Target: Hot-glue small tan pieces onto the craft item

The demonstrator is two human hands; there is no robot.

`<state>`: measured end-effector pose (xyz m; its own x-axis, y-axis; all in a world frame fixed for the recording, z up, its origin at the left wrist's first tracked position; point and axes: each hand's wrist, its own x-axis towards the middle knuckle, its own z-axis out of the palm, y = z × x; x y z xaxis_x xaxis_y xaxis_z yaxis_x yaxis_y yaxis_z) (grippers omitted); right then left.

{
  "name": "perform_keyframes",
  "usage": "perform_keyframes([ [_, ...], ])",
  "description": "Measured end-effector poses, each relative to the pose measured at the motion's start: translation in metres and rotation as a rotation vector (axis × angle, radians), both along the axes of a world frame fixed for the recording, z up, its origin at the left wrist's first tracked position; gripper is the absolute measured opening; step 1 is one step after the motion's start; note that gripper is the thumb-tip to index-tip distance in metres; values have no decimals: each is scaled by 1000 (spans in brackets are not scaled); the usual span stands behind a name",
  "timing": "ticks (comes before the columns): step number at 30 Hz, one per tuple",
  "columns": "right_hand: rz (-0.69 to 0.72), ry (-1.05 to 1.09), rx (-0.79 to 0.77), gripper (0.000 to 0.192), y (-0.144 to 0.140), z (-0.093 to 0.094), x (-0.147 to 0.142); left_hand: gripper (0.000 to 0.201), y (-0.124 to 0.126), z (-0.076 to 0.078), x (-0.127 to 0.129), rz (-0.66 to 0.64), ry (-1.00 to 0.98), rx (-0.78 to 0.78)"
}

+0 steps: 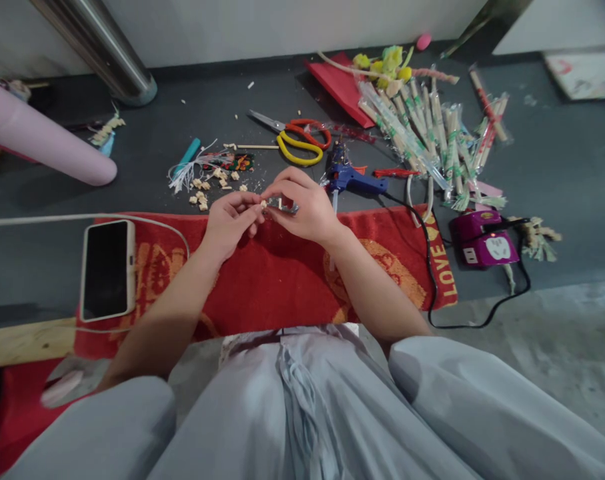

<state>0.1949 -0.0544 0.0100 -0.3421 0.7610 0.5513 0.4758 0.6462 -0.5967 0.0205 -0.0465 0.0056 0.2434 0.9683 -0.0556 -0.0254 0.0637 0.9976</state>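
Head view, looking down at a person seated on the floor. Both hands meet at the centre of the frame, above the far edge of a red mat [262, 287]. The left hand [229, 223] has thumb and fingertips pinched together on one end of a small pale piece [265, 204]; the right hand [302, 203] curls over from the other side, fingers closed around a small greyish part [287, 208] that is mostly hidden, so what it is cannot be told.

Risks, as a judgement: the piece is tiny and held only at the fingertips — a slight slip could drop it onto the mat or among the loose pale bits [207, 189] scattered just left of and above the hands, where it would be hard to pick out. A blue glue gun [355, 179] lies just right of the right hand with its black cord [432, 267] trailing across the mat's right edge to a purple power block [482, 245]; a stray wrist could catch the nozzle or the cord.

The held piece looks light tan, short and blocky, much like the scattered bits.

Scissors [297, 137] with red and yellow handles lie above the hands. A heap of wrapped sticks [432, 133] fills the upper right. A phone [107, 269] rests face up at centre left, on the mat's left edge.
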Motion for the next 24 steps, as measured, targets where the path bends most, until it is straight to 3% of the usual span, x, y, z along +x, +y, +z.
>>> perform_keyframes([
  [6, 4, 28, -3, 16, -2, 4, 0, 22, -1, -2, -2, -4, 57, 150],
  [12, 19, 50, -13, 15, -2, 3, 1, 17, -8, 1, -9, 148, 396, 625],
  [16, 60, 77, 17, 13, -2, 2, 0, 16, -10, 3, -14, 155, 632, 923],
  [19, 77, 65, 33, 13, -2, 1, -1, 18, -10, 3, -16, 117, 723, 998],
  [24, 81, 8, 24, 14, -1, -1, -1, 19, -12, 3, -15, 106, 735, 951],
])
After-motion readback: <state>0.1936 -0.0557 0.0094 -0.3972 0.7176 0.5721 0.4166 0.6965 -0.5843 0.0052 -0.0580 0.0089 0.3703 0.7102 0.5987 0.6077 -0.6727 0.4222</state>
